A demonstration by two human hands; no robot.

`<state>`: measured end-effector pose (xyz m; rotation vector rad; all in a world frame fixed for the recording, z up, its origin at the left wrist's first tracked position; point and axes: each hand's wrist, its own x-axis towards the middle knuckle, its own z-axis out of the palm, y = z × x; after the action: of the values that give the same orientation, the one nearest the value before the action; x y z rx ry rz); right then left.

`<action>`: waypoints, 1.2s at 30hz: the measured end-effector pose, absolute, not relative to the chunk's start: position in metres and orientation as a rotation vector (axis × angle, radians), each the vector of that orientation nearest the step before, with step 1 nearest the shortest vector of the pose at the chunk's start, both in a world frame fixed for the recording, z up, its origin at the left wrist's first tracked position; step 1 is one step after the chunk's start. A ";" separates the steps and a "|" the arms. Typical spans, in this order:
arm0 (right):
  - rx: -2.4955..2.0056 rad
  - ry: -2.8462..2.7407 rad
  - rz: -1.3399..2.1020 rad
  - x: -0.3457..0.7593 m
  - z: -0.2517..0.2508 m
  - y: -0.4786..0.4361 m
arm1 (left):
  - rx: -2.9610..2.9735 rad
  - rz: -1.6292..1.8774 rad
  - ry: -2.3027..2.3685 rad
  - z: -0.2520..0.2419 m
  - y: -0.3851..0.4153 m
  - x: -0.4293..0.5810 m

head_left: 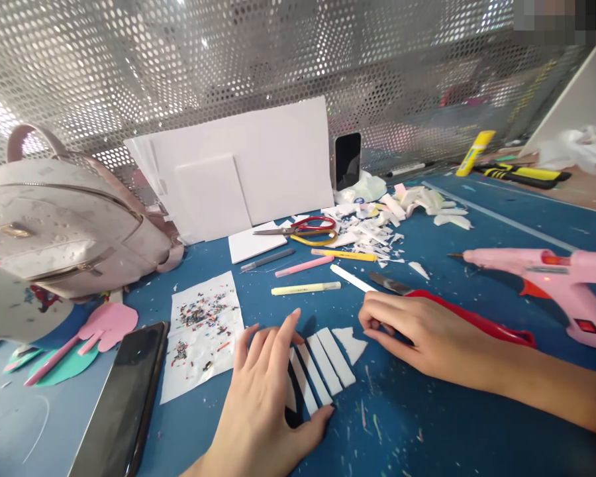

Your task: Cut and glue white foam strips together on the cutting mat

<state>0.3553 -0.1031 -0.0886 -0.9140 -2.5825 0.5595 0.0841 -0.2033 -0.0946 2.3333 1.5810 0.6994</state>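
My left hand (258,391) lies over the table with its fingers spread, thumb and index finger around several white strips (320,368). Dark gaps show between the strips; part of the group is hidden under the palm. A jagged white scrap (351,344) lies at their right. My right hand (402,324) rests to the right of the scrap, fingers curled inward; whatever they hold, if anything, is hidden. Just beyond it are a white pen (350,277) and a red-handled tool (471,318) with a dark metal blade, partly covered by the hand and forearm.
Several markers (305,288), scissors (302,230) and white scraps (372,225) lie ahead. A pink glue gun (541,265) is at right. At left are a phone (119,397), a paper sheet (203,331) with coloured bits and a backpack (69,225). White boards (283,159) lean behind.
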 end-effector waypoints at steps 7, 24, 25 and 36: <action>-0.915 -2.598 0.607 0.357 -0.088 -0.101 | 2.305 0.707 1.612 -0.096 -0.208 0.078; -0.866 -2.627 0.762 0.362 -0.083 -0.097 | 2.252 0.722 1.651 -0.105 -0.212 0.058; -0.869 -2.627 0.773 0.363 -0.083 -0.097 | 2.257 0.723 1.648 -0.105 -0.212 0.058; -0.920 -2.595 0.837 0.362 -0.079 -0.095 | 2.268 0.703 1.630 -0.105 -0.211 0.057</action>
<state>0.3622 -0.0954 -0.0794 -0.9198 -2.5954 0.8374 0.0572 -0.2113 -0.1051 2.2684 1.6304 0.7033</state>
